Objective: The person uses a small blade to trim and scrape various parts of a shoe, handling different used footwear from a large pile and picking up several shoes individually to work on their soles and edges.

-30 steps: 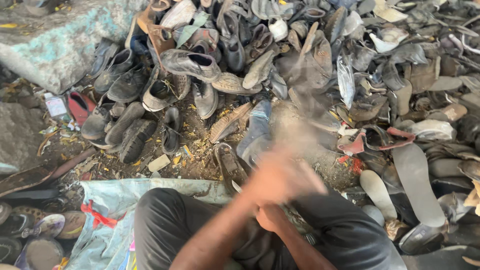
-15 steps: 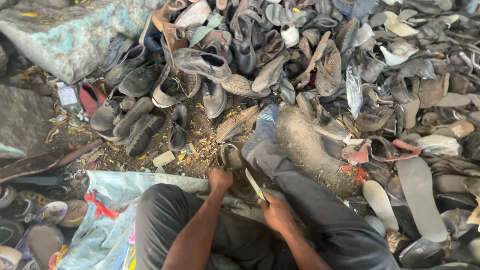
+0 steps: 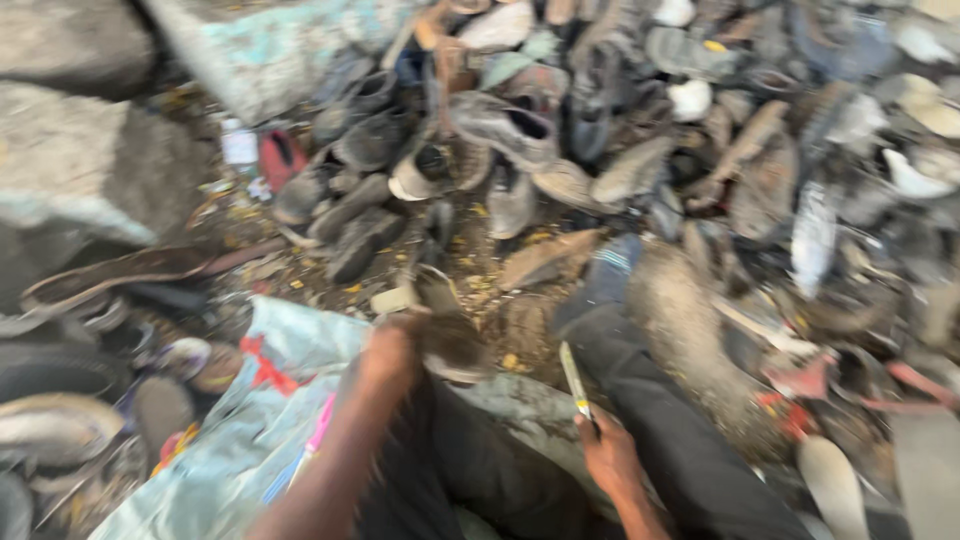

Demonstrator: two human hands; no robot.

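Bare dirt ground [image 3: 520,330], strewn with yellowish scraps, carries a dense heap of worn shoes [image 3: 700,130] and loose soles. A pale blue-grey sheet [image 3: 290,350] lies spread over the ground, with large grey rocks [image 3: 80,170] resting beside the pile.

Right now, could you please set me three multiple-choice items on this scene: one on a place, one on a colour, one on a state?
1. Where is the knife?
A. In the right hand
B. On the shoe pile
C. On the sack

2. What colour are the trousers?
A. White
B. Dark
C. Yellow

3. How is the left hand?
A. Hanging free
B. Flat on the ground
C. Gripping a worn shoe

Answers:
1 A: its fingers close round the handle, blade pointing up.
2 B: both legs are clad in dark cloth.
3 C: it clasps the shoe between the knees.
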